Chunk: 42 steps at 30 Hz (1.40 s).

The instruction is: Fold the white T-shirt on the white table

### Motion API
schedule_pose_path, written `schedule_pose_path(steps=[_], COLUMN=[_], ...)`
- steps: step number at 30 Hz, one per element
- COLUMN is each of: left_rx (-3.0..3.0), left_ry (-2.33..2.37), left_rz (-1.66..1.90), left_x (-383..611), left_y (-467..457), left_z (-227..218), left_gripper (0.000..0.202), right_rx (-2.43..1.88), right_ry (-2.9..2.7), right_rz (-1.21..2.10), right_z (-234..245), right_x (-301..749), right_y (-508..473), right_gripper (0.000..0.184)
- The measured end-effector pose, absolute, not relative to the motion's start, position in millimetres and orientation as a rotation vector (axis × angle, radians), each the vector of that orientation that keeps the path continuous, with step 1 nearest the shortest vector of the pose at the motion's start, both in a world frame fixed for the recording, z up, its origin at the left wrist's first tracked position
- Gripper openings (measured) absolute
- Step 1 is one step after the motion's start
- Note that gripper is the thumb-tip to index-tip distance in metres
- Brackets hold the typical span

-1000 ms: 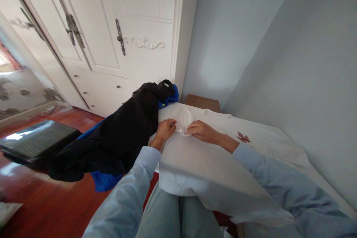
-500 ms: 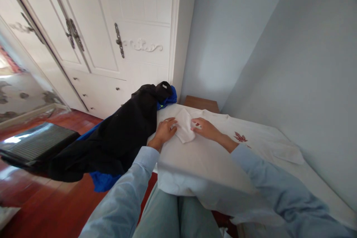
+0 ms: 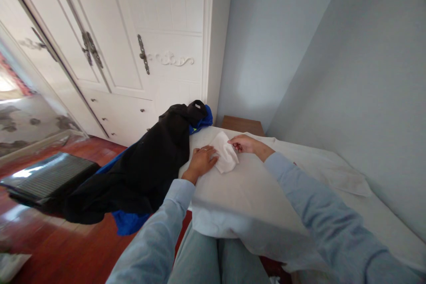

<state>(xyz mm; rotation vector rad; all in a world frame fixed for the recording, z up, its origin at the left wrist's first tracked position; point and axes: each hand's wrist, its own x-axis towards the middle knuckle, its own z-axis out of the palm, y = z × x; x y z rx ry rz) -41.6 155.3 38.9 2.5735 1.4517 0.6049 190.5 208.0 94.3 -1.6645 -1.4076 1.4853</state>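
Observation:
A white T-shirt point(image 3: 309, 164) lies spread over a white-covered surface, partly hidden by my right forearm. Its near sleeve point(image 3: 226, 155) is a small, creased flap between my two hands. My left hand point(image 3: 203, 160) rests at the left edge of that sleeve, fingers stretched out and thumb apart. At the sleeve's upper right edge, my right hand point(image 3: 243, 143) pinches the cloth between thumb and fingers. The shirt's dark red print is almost wholly covered by my right sleeve.
Black and blue garments point(image 3: 156, 151) are heaped at the left, draped toward a ribbed black object point(image 3: 49, 177). A white wardrobe point(image 3: 173, 17) stands behind. A brown wooden piece point(image 3: 242, 124) sits by the grey wall point(image 3: 366, 62) beyond the surface.
My right hand has moved slightly up and closed its fingers on the sleeve's edge. My left hand has shifted a little right and down, flatter on the cloth. The view has tilted slightly.

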Motion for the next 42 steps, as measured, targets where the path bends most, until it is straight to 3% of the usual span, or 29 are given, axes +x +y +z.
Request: schedule_pose_path(steps=[4,10,14,16,19,25,31,38,42], left_rx=[2.554,2.54,2.515,2.493,2.464,2.444,2.44,2.528,2.524], left_ry=[1.457,1.47,1.476,1.489,1.5,1.563,1.581,1.428,1.456], left_rz=[0.607,0.606,0.627,0.654,0.691,0.761,0.744,0.684,0.65], left_x=[-40.7,-40.4,-40.3,-39.9,-39.4,-39.6,-39.4,-39.8,-39.4], left_y=[154.4,152.8,153.6,154.4,155.8,158.7,157.2,154.4,154.0], left_z=[41.1,43.4,40.9,39.5,39.1,40.2,39.8,40.0,41.5], left_gripper=[0.032,0.032,0.032,0.031,0.03,0.031,0.033,0.032,0.03], right_rx=[-1.451,-1.426,-1.726,-1.809,-1.787,-1.555,-1.494,-1.424,-1.401], right_ry=[-1.204,-1.231,-1.512,-1.563,-1.661,-2.165,-2.389,-2.469,-2.329], right_rz=[1.644,1.624,0.99,0.641,0.452,0.389,0.354,0.318,0.293], right_z=[94.8,86.4,80.6,80.0,80.1,68.2,58.8,57.7,59.1], right_x=[193.7,202.3,210.3,212.1,206.9,168.2,141.8,143.8,160.0], right_y=[201.5,203.1,213.0,220.6,230.9,243.3,260.2,267.0,254.0], right_gripper=[0.012,0.033,0.051,0.046,0.04,0.038,0.016,0.026,0.054])
